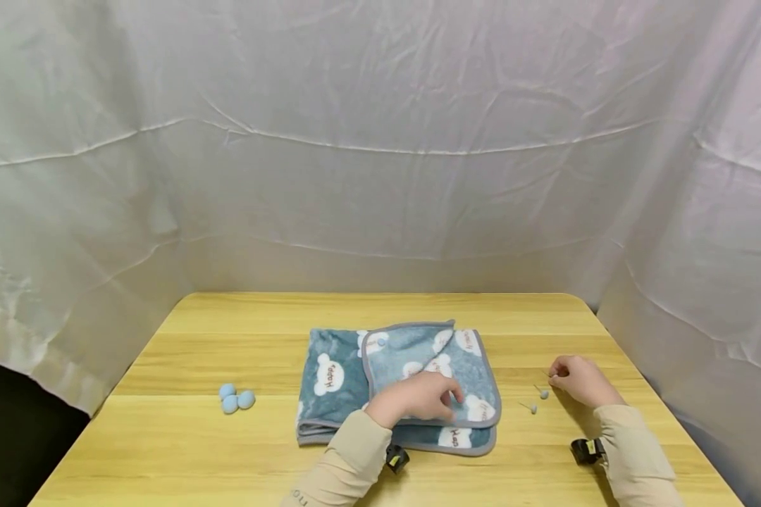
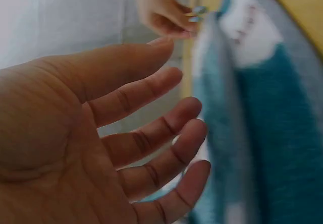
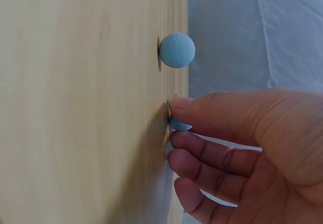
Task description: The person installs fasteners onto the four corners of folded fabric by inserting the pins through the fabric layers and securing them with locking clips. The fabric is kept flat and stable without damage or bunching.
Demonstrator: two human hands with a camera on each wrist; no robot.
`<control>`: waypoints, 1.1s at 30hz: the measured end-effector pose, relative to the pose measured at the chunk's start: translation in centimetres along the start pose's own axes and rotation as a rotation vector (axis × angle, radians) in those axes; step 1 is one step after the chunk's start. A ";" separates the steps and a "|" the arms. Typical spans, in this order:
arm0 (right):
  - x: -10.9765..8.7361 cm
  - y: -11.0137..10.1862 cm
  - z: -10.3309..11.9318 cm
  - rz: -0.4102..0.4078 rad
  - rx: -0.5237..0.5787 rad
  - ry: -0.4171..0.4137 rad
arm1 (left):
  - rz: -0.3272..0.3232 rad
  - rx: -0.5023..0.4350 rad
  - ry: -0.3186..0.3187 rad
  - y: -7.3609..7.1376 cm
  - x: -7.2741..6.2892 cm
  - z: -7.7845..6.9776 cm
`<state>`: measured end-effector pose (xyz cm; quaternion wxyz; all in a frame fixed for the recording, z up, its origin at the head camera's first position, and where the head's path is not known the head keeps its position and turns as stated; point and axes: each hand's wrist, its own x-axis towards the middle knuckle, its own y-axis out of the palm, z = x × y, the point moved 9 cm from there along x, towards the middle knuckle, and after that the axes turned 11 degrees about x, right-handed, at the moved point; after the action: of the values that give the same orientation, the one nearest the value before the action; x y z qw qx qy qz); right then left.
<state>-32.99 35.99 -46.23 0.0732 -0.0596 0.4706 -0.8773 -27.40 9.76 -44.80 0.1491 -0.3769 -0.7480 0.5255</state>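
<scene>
A folded teal fleece blanket (image 1: 349,394) with white bear-head patches and grey edging lies mid-table. Over its front right part hovers my left hand (image 1: 421,396), fingers loosely bent and apart; the palm (image 2: 45,128) holds nothing in the left wrist view. At the right of the table, my right hand (image 1: 580,380) pinches a pin with a round blue head (image 3: 180,124) between thumb and fingertips, low at the tabletop. Two more blue-headed pins lie close by, one pin (image 1: 544,394) nearer the hand and another pin (image 1: 534,408) further front; their thin shafts point left.
Three light blue balls (image 1: 246,399) sit clustered on the left of the wooden table (image 1: 165,451). A small blue round piece (image 1: 381,342) shows on the blanket's upper flap. White cloth curtains (image 1: 380,197) enclose the back and sides.
</scene>
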 end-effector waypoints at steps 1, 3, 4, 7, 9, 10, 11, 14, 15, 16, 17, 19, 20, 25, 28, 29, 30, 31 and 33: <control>0.0 0.0 0.0 -0.002 -0.002 0.001 | 0.011 0.014 -0.005 0.4 0.1 0.0; -0.1 0.0 0.0 -0.005 -0.002 0.004 | 0.026 0.057 -0.008 1.0 0.2 -0.1; -0.1 0.0 0.0 -0.006 -0.003 0.004 | 0.030 0.086 -0.012 1.2 0.3 -0.1; 0.0 0.0 -0.1 -0.008 0.000 0.008 | 0.017 0.196 -0.061 1.9 0.6 -0.1; 0.0 0.0 -0.2 -0.011 -0.001 0.007 | 0.005 0.261 -0.106 2.2 0.8 -0.1; 0.1 -0.1 -0.3 -0.015 -0.002 0.004 | -0.004 0.290 -0.130 2.3 0.8 0.0; 0.1 -0.1 -0.3 -0.018 -0.003 0.002 | -0.009 0.312 -0.151 2.4 0.8 -0.1; 0.2 0.0 -0.2 -0.022 -0.014 -0.003 | -0.028 0.320 -0.175 2.3 0.8 -0.2; 0.1 0.0 -0.2 -0.021 -0.018 -0.005 | -0.035 0.310 -0.177 2.2 0.7 -0.3; 0.1 0.0 -0.1 -0.020 -0.021 -0.001 | -0.054 0.300 -0.170 2.1 0.8 -0.4; 0.0 0.0 0.0 -0.016 -0.018 0.002 | -0.081 0.280 -0.160 1.9 0.8 -0.5; -0.1 0.0 0.4 -0.013 -0.019 0.005 | -0.156 0.231 -0.131 1.2 0.9 -0.6; -0.1 -0.1 0.7 -0.014 -0.014 0.006 | -0.200 0.203 -0.115 0.7 1.0 -0.6; -0.3 -0.8 2.9 -0.032 0.000 -0.028 | -0.387 -0.044 -0.086 -1.7 0.7 0.2; -0.3 -1.2 4.9 -0.058 -0.013 -0.071 | -0.449 -0.212 -0.097 -2.5 0.2 1.2; -0.3 -1.3 5.7 -0.071 -0.022 -0.091 | -0.472 -0.249 -0.100 -2.8 0.1 1.6; -0.3 -1.4 6.5 -0.086 -0.032 -0.113 | -0.492 -0.280 -0.109 -3.1 -0.1 2.0; -0.3 -1.5 7.4 -0.098 -0.038 -0.136 | -0.515 -0.307 -0.116 -3.3 -0.3 2.4; -0.4 -1.5 9.1 -0.121 -0.040 -0.181 | -0.557 -0.363 -0.135 -3.8 -0.6 3.2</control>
<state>-31.15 29.40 -40.00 0.0611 -0.1685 0.4751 -0.8615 -30.54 6.49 -42.56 0.1676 -0.1430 -0.9117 0.3468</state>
